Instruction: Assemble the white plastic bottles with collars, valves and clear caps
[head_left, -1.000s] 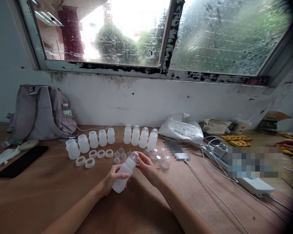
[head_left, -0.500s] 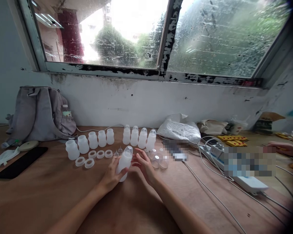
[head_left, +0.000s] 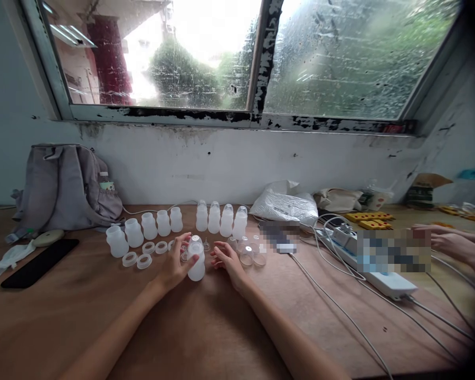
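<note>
The person's left hand [head_left: 174, 266] sits at nine o'clock of a capped baby bottle [head_left: 196, 268], which is upright over the desk [head_left: 193, 327]. The left thumb lies against the bottle's side and the fingers are spread; whether that grip is grasping or has let go cannot be told. The right hand [head_left: 228, 259] is at three o'clock, apart from the bottle, its grip released and fingers loosely bent, near some clear domed caps [head_left: 246, 258] farther out at three.

From the bottle, four capped bottles [head_left: 227, 221] stand in a row at one o'clock. Five uncapped bottles [head_left: 149, 227] curve away at ten, and collar rings [head_left: 144, 265] lie at nine. A grey backpack [head_left: 59, 184] rests farther off at ten; a silvery mailer bag [head_left: 287, 206] lies at two.
</note>
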The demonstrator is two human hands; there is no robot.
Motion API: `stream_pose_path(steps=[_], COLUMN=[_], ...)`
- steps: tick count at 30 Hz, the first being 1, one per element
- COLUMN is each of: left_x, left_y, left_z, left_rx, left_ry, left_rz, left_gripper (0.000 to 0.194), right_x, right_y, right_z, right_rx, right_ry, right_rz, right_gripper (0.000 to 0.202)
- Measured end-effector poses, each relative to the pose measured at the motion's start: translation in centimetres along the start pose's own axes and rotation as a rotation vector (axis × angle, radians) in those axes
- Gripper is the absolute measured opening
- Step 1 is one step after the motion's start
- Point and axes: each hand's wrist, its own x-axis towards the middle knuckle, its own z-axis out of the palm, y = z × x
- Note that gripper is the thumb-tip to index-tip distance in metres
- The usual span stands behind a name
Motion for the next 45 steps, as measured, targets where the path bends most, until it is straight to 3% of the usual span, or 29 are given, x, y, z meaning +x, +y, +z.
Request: stream_pose_path(steps=[3, 7, 11, 14, 18, 23, 30, 36, 38, 41, 45], left_x=[1.5, 4.1, 7.7, 11.1, 14.5, 15.8, 16.3, 15.3, 13.8, 10.2, 4.7], left_y=[1.8, 3.0, 2.7, 1.7, -0.5, -3.4, -5.0, -3.9, -3.3, -3.1, -4.7], left_z=[-1.6, -3.4, -5.2, -6.1, -5.6, -3.3, -1.8, -2.4, -2.9, -3.7, -3.8], left_rx=[0.056, 0.171, 0.329, 0.474, 0.635, 0.674, 0.686, 0.686, 0.665, 0.648, 0.766], left_ry=[0.047, -0.079, -0.002, 0.037, -0.025, -0.043, -0.036, 0.062, 0.101, 0.039, 0.023], left_rz=[0.024, 0.110, 0.154, 0.061, -0.110, -0.189, -0.208, -0.147, -0.055, 0.058, 0.061], left_gripper=[0.041, 0.027, 0.031, 0.031, 0.031, 0.031, 0.032, 0.046, 0.040, 0.024, 0.018], right_x=[0.0, 0.1, 0.3, 0.4, 0.4, 0.5, 0.9, 0.9, 0.9, 0.6, -0.4], right_y=[0.0, 0.1, 0.3, 0.4, 0.5, 0.6, 0.6, 0.8, 0.8, 0.9, 1.1], right_z=[0.0, -0.1, -0.2, -0.2, -0.1, -0.1, -0.3, -0.3, -0.3, -0.2, 0.4], right_rx=[-0.015, -0.035, -0.059, -0.083, -0.096, -0.102, -0.091, -0.123, -0.145, -0.248, -0.585], right_ry=[0.003, 0.010, 0.018, 0.018, 0.005, 0.006, 0.007, 0.009, -0.003, -0.023, -0.038], right_rz=[0.002, -0.005, 0.000, 0.005, -0.013, -0.016, -0.004, -0.017, -0.033, -0.100, -0.372], right_gripper=[0.040, 0.040, 0.040, 0.039, 0.038, 0.037, 0.037, 0.037, 0.033, 0.025, 0.015])
